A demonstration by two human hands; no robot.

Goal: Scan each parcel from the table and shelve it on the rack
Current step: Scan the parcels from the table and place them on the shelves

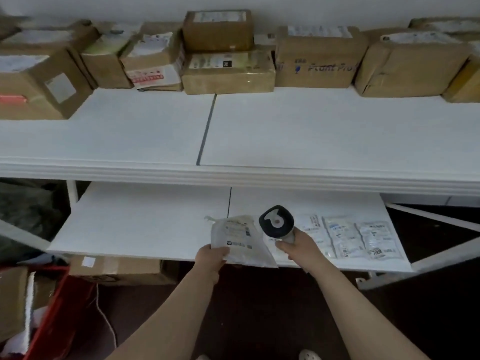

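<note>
Item in hand: one white bagged parcel, label up. We grip its near corner with our left hand, over the front edge of the rack's lower shelf. Our right hand wraps round the handle of a scanner, whose dark head is just beside the parcel. Lower shelf, right — a row of flat white packets. Upper shelf — cardboard boxes along the back.

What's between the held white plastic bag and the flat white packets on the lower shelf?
A grey-and-white handheld scanner, gripped by the right hand, in the head view.
</note>
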